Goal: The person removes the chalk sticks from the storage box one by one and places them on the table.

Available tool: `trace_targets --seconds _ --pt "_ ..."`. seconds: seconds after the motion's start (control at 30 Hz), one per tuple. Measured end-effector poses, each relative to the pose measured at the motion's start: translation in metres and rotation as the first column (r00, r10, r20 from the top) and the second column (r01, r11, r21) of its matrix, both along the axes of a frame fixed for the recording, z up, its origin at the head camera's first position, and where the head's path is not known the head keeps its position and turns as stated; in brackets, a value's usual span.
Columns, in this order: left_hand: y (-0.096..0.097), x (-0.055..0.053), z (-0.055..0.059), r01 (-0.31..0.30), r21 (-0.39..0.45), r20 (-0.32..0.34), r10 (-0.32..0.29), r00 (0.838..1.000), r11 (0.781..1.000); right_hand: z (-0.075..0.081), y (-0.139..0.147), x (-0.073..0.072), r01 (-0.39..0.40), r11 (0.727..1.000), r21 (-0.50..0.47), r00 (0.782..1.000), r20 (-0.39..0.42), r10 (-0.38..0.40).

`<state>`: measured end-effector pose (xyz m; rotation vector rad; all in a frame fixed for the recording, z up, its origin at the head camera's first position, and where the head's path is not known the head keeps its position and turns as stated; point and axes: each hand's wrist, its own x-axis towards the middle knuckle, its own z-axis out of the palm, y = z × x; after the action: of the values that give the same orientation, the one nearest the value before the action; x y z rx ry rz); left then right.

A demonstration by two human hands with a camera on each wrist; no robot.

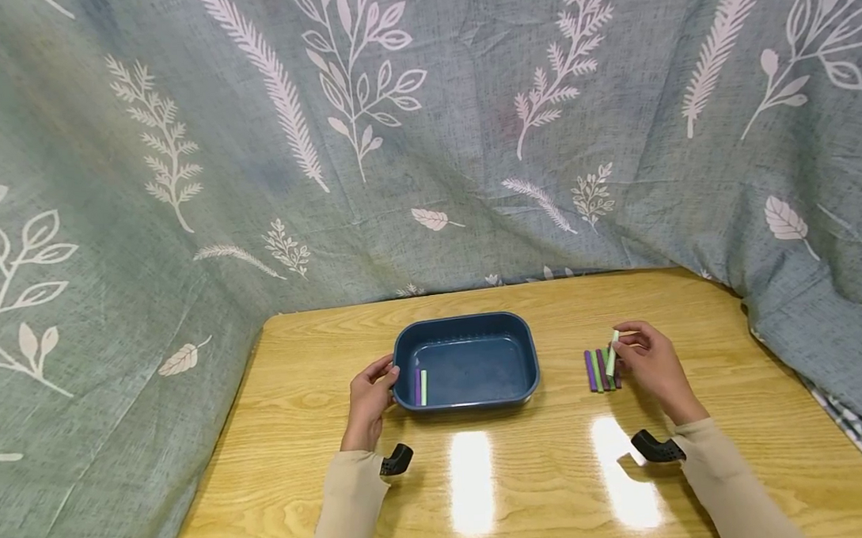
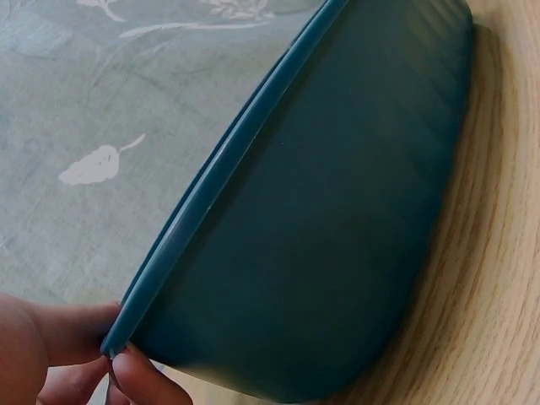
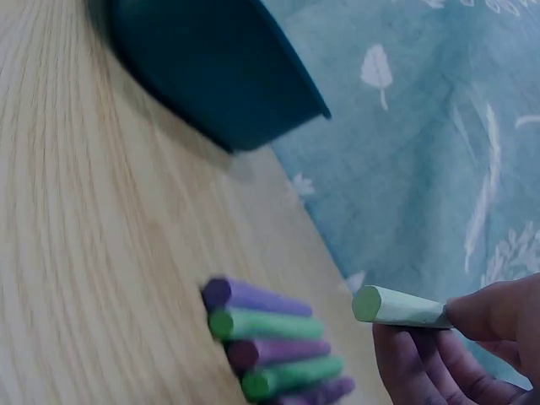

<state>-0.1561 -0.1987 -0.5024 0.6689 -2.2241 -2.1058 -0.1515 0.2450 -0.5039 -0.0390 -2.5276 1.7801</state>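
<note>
A dark blue plastic tub (image 1: pixel 477 362) stands on the table, and my left hand (image 1: pixel 370 398) pinches its left rim between thumb and fingers. Inside the tub, along the left end, a purple chalk stick (image 1: pixel 418 387) and a pale green chalk stick (image 1: pixel 424 388) lie side by side. My right hand (image 1: pixel 651 364) holds a light green chalk stick (image 3: pixel 401 308) by one end, thumb against fingers. Below it a row of several chalk sticks (image 3: pixel 270 325), purple and green in turn, lies on the table; the held stick and fingers partly cover the row in the head view.
The wooden table (image 1: pixel 552 470) carries two bright light reflections near its front. A grey-green leaf-print cloth (image 1: pixel 426 142) hangs behind it and along both sides. Black wrist mounts (image 1: pixel 397 460) stick out inward from both beige sleeves.
</note>
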Motion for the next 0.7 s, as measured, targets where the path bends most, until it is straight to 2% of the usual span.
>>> trace_targets --seconds 0.23,0.47,0.7 --pt "0.002 0.000 0.001 -0.005 0.002 0.007 0.005 1.000 1.000 -0.011 0.017 0.000 0.014 1.000 0.028 1.000 -0.016 -0.014" --pt "0.001 0.000 0.001 -0.006 0.002 0.011 0.006 1.000 1.000 -0.015 0.025 0.002 0.006 0.999 0.047 0.996 0.084 -0.010" --pt "0.001 0.000 0.001 -0.007 0.000 0.012 0.007 1.000 1.000 -0.022 0.024 0.000 -0.009 0.994 0.112 0.997 0.076 0.000"
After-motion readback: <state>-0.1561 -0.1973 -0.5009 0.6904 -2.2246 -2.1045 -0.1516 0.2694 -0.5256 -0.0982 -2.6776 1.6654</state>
